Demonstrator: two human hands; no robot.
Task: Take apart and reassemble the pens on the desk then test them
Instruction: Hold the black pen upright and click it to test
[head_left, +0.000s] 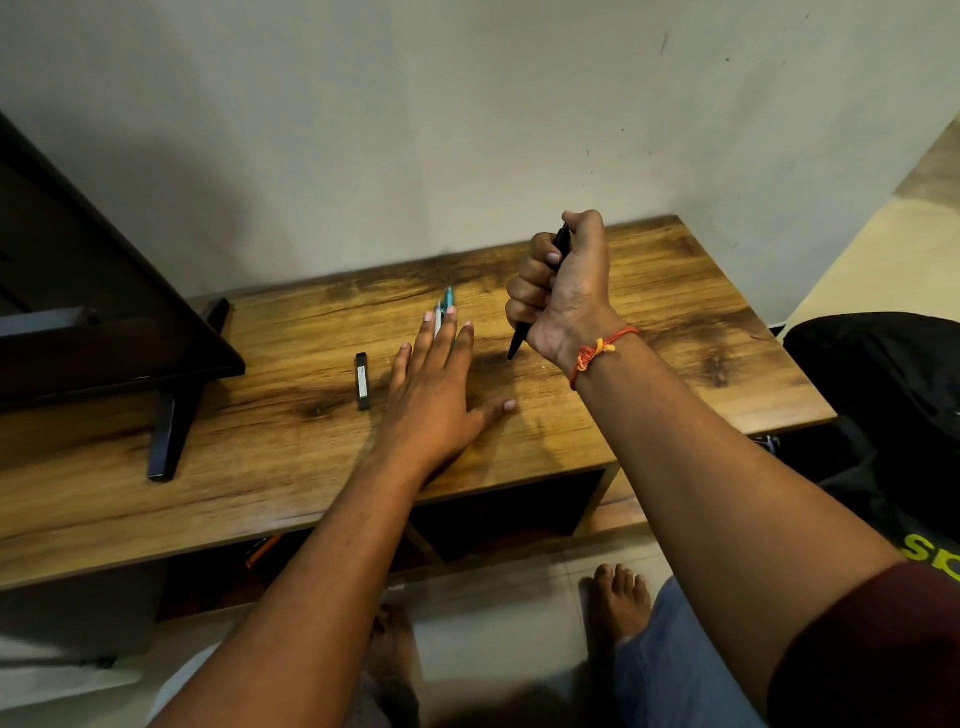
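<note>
The right hand (563, 288) is closed in a fist around a black pen (519, 340), held above the wooden tabletop (675, 322) with its tip pointing down and toward the person. The pen's upper end shows between thumb and forefinger, and its tip sticks out below the fist, close to the wood; whether it touches cannot be told. A red and orange thread bracelet (597, 356) circles the right wrist.

The left hand (436, 384) lies palm down with its fingers (427, 332) spread flat and open, holding nothing. Its fingertips reach over 2 more pens lying side by side: a white pen (438, 318) and a teal pen (448, 297), both partly covered by the fingers. Just left of this hand, a small black rectangular stick (362, 381) with a label rests on the tabletop, apart from the hand.

At the far left stands a dark screen (78, 312) on a black foot (171, 436). A black bag (883, 395) sits to the right of the tabletop.
</note>
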